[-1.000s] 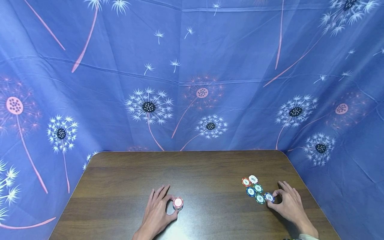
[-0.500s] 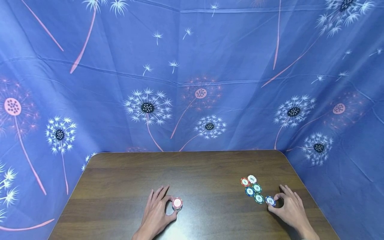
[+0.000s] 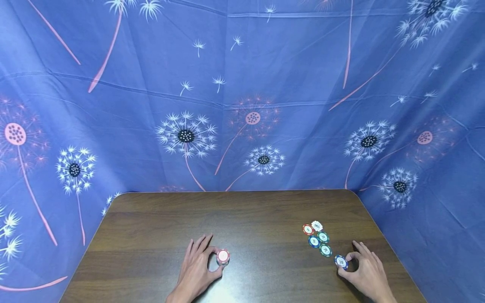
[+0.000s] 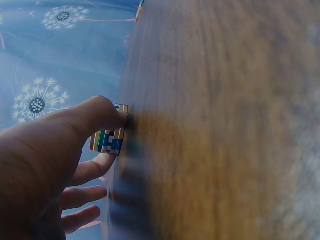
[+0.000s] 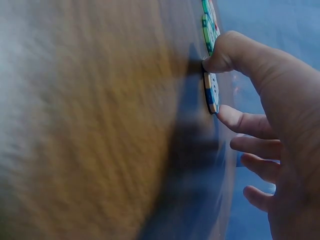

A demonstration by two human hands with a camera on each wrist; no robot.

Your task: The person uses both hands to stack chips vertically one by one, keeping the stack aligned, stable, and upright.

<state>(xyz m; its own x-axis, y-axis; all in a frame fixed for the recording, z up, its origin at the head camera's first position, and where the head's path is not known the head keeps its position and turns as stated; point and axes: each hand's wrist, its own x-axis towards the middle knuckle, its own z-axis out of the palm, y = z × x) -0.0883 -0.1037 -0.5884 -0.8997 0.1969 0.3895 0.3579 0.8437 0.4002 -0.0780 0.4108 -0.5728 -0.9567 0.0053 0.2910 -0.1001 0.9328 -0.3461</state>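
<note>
In the head view, my left hand [image 3: 195, 268] pinches a stack of poker chips [image 3: 223, 256] between thumb and index finger. A pink-rimmed chip tops the stack, and the left wrist view shows blue, green and yellow edges below it. My right hand [image 3: 366, 272] holds a blue poker chip marked 10 [image 3: 341, 262] by its edges, thumb and index finger on either side. That chip [image 5: 211, 92] lies flat on or very close to the table. Other fingers of both hands are spread away from the chips.
Beyond the right hand lie a red chip [image 3: 308, 229], a white chip [image 3: 317, 226], two green chips, the nearer one [image 3: 325, 251] closest to the hand, and another blue chip [image 3: 314, 241]. The brown wooden table [image 3: 246, 219] meets a blue dandelion-patterned cloth [image 3: 303, 126] behind it.
My right hand has drawn the blue 10 chip toward me, away from the cluster; a gap now separates it from the nearer green chip. The left hand stays on the stack.
</note>
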